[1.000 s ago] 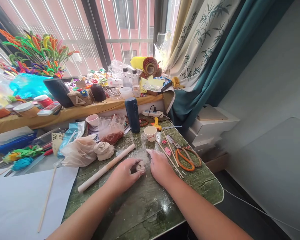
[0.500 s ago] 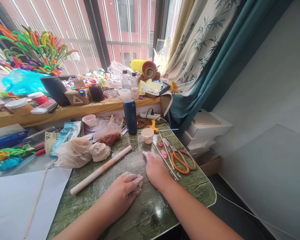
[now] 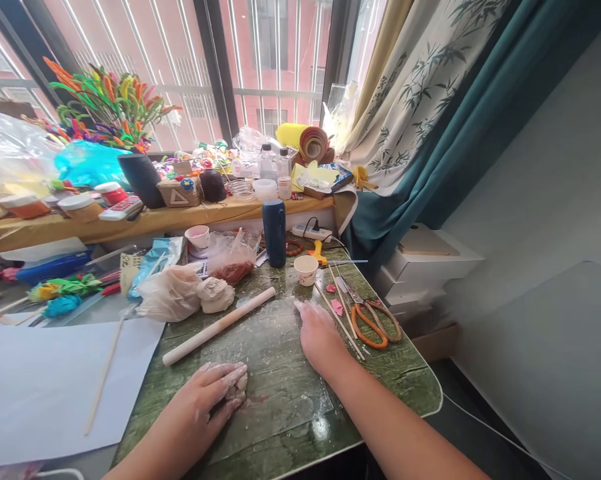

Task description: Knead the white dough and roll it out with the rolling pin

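My left hand, dusted white, curls its fingers around a lump of greyish clay low over the green tabletop. Farther right, my right hand rests at the right edge of a clear plastic sheet. Its fingers are bent in and mostly hidden, so what they hold, if anything, does not show. A pale rolling pin lies slanted beyond my left hand. Behind it a larger clay lump sits against a plastic bag. Thin wooden sticks lie just right of my right hand.
Orange-handled scissors lie near the table's right edge. A paper cup, a dark blue bottle and a yellow glue gun stand or lie at the back. White paper covers the left side. The windowsill is crowded.
My left hand has shifted left and nearer with the clay, away from my right hand. The view has turned a little left. My right hand stays at about the same spot on the sheet.
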Motion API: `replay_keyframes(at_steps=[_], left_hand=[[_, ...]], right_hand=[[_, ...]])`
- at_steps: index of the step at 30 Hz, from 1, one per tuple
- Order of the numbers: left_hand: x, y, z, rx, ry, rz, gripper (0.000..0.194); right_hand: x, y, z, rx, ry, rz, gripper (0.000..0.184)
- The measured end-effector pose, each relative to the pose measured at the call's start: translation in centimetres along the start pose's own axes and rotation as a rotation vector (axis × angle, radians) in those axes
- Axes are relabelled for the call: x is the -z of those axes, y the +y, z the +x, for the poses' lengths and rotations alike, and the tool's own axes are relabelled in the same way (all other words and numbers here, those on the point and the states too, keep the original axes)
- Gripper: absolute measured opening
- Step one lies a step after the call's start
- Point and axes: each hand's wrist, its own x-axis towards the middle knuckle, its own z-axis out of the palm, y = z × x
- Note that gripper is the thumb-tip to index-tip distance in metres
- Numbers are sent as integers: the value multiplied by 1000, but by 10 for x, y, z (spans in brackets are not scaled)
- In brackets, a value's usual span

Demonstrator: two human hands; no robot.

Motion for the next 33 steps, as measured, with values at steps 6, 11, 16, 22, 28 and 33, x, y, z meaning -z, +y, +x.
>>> replay_keyframes(at_steps=[6,11,16,22,28,33], left_hand=[[15,6,-2,80,-23,-78,38],[20,3,-12,-19,-103,-91,42],[2,4,-2,-111,-150,-163,43],[-24,14,57,-93,-135,-255,42],[-27,15,86,122,-53,-334,39],[-38,16,104,180,67,-382,40]], right_hand=[[1,0,-2,-9,-17,14,64],[-1,-1,-4,-6,-16,-12,67],[-9,-1,-5,35,30,-66,66],[-9,-2,-5,36,55,-77,63],[-9,1,-4,30,74,-40,63],[-9,1,-5,34,75,-21,64]])
